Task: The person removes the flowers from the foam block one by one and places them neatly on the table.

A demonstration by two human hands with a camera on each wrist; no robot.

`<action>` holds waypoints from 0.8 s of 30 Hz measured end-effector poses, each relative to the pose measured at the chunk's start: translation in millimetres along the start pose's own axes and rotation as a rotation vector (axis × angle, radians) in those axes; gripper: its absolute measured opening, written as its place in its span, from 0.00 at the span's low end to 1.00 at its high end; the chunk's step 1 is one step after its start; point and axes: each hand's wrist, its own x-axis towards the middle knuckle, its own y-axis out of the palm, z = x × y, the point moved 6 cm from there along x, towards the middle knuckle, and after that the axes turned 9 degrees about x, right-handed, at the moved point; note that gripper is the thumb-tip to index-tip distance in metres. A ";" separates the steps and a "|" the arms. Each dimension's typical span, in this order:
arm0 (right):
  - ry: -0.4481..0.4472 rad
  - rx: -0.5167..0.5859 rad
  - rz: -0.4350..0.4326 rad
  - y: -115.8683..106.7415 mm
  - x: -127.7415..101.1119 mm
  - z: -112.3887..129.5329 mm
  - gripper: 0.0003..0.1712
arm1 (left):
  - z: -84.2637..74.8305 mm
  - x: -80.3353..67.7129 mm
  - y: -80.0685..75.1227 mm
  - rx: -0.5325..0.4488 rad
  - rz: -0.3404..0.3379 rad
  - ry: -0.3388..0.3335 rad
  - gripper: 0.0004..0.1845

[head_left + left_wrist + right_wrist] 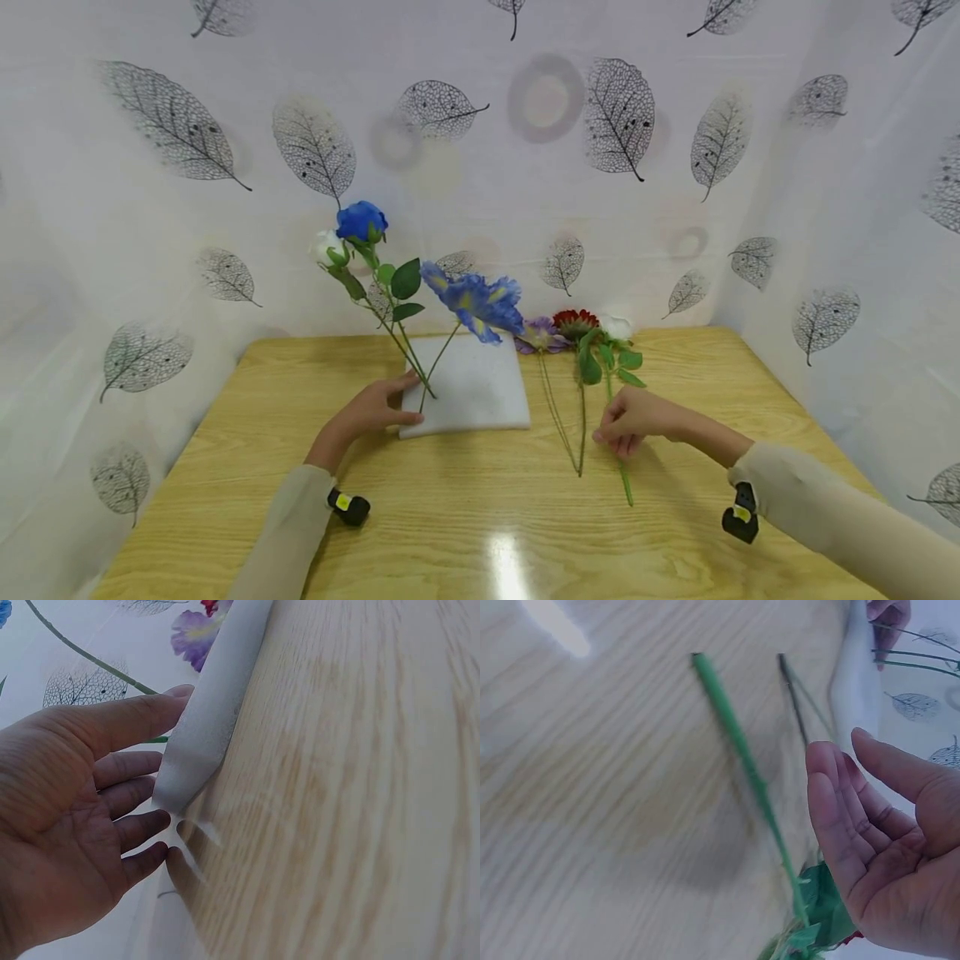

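Note:
My left hand (375,408) rests at the left edge of a white foam block (480,383), its thumb over the edge and its fingers, nearly straight in the left wrist view, along the side. A blue rose (362,222), a white rose (330,249) and a blue iris-like flower (477,302) stand tilted, stems meeting the block close to that hand. Over the stem of a lying white flower (615,327) hovers my right hand (630,421). In the right wrist view its fingers are loosely bent with nothing between them, beside the green stem (739,742).
Left of that white flower lie a red flower (576,323) and a purple flower (542,335), stems toward the front. They lie on a wooden table (465,508). A leaf-patterned white curtain (480,183) stands close behind and at both sides.

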 end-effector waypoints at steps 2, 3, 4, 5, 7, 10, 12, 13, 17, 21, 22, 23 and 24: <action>-0.022 -0.002 -0.017 -0.1 7.1 6.4 0.15 | 0.7 0.4 0.5 0.001 0.001 0.001 0.46; -0.033 -0.002 -0.025 0.2 10.8 9.8 0.15 | 0.8 0.4 0.7 0.000 0.001 0.001 0.46; -0.046 0.005 -0.032 0.8 15.0 12.7 0.15 | 0.7 0.2 0.7 0.000 0.001 0.000 0.46; -0.057 0.012 -0.041 1.7 19.3 15.8 0.15 | 0.5 -0.1 0.7 0.000 0.002 -0.001 0.46; -0.090 0.031 -0.055 5.3 28.6 22.2 0.16 | 0.0 -0.8 0.5 -0.003 0.004 -0.004 0.46; -0.151 0.080 -0.068 15.1 43.8 33.6 0.16 | -1.0 -2.1 -0.1 -0.008 0.005 -0.005 0.46; -0.200 0.113 -0.076 23.2 54.6 42.4 0.15 | -1.3 -2.7 -0.6 -0.010 0.003 -0.004 0.46; -0.220 0.127 -0.081 27.5 59.9 46.7 0.15 | -1.5 -3.0 -0.8 -0.009 0.004 -0.002 0.46; -0.283 0.171 -0.106 44.6 79.9 63.2 0.15 | -1.5 -2.9 -0.8 -0.011 0.004 -0.001 0.45; -0.323 0.184 -0.137 61.3 96.6 77.6 0.16 | -1.4 -2.2 -0.4 -0.016 0.005 -0.002 0.46; -0.334 0.187 -0.146 65.3 100.7 79.9 0.17 | -1.4 -2.0 -0.3 -0.015 0.005 -0.001 0.46; -0.341 0.196 -0.150 69.4 104.1 82.4 0.17 | -1.5 -1.9 -0.3 -0.014 0.005 0.000 0.46; -0.353 0.206 -0.155 73.1 108.1 83.8 0.18 | -1.5 -1.7 -0.4 -0.016 0.004 0.000 0.46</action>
